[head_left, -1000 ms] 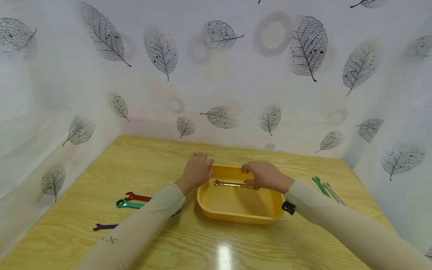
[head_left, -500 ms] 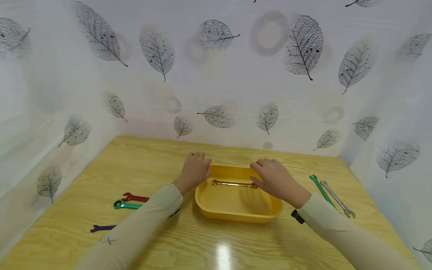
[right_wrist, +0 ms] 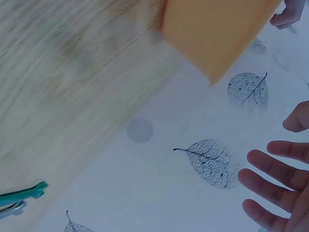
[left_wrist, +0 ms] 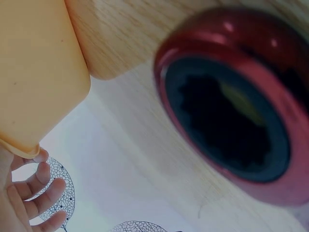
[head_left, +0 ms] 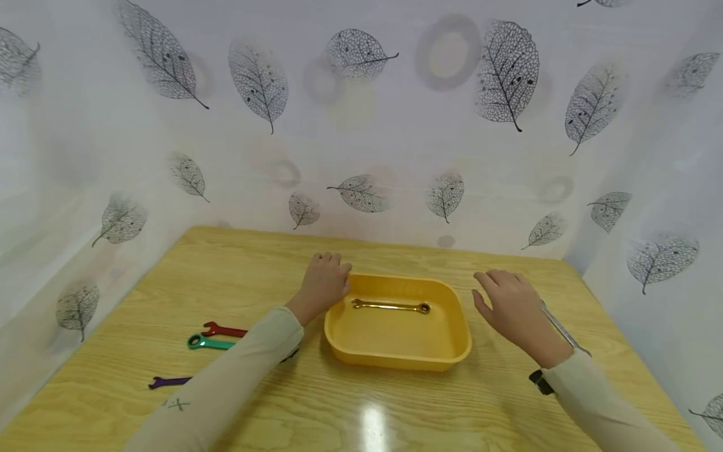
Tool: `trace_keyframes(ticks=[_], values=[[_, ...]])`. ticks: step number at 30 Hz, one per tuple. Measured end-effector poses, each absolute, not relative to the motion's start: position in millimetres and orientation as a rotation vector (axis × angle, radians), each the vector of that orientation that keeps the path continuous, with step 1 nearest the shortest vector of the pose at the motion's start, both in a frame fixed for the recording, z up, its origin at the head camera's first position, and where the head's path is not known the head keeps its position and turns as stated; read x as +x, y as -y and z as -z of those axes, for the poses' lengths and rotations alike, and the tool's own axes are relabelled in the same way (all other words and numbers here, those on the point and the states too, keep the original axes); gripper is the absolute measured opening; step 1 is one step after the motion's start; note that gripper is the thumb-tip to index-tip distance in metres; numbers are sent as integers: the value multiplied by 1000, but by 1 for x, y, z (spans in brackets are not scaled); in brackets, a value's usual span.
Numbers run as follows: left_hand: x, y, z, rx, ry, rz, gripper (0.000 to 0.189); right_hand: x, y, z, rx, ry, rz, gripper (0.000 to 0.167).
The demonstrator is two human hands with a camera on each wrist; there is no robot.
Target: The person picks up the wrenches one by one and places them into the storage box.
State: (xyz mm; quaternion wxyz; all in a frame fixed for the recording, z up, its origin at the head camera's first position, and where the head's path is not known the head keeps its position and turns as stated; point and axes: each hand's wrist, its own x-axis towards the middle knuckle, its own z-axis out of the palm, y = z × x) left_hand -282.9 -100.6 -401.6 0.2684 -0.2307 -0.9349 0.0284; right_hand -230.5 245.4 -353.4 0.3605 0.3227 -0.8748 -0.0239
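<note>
A yellow plastic tray sits mid-table with a gold combination wrench lying inside it. My left hand grips the tray's far left corner, and the left wrist view shows its fingers at the rim. To the right of the tray, my right hand hovers with spread, relaxed fingers, holding nothing. Beyond it lies a silver wrench. The green wrench beside that one shows in the right wrist view but is hidden by my hand in the head view.
Left of the tray lie a red wrench, a green ratcheting wrench and a purple wrench, partly covered by my left forearm. A leaf-patterned sheet hangs behind and beside the wooden table.
My right hand has left the gold wrench inside the tray and moved right, past the rim toward the wrenches there. My left hand has stayed at the tray's corner.
</note>
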Motion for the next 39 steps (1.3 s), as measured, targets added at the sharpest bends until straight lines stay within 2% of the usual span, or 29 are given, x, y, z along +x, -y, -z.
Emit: trace_keyframes(ticks=[3, 8, 11, 15, 18, 25, 32, 34, 37, 39], values=[[-283, 100, 402, -623, 2514, -75, 13, -232, -264, 357, 808, 2232, 63, 30], [-283, 100, 401, -628, 2512, -73, 13, -235, -295, 364, 767, 2211, 63, 46], [-283, 100, 402, -633, 2507, -80, 14, -237, -313, 370, 753, 2218, 63, 50], [-284, 101, 402, -636, 2498, -87, 13, -238, -333, 377, 727, 2251, 60, 40], [-283, 100, 402, -637, 2491, -88, 11, -239, -344, 383, 712, 2248, 68, 40], [-281, 100, 399, -635, 2480, -74, 10, -241, -365, 396, 669, 2249, 103, 74], [-281, 100, 399, -639, 2490, -70, 10, -241, -382, 404, 636, 2341, 135, 84], [-281, 100, 399, -639, 2491, -72, 10, -242, -387, 405, 621, 2386, 148, 68], [-281, 100, 399, -638, 2494, -75, 11, -241, -394, 408, 594, 2453, 183, 35], [-281, 100, 399, -638, 2495, -77, 11, -240, -397, 409, 583, 2498, 206, 29]])
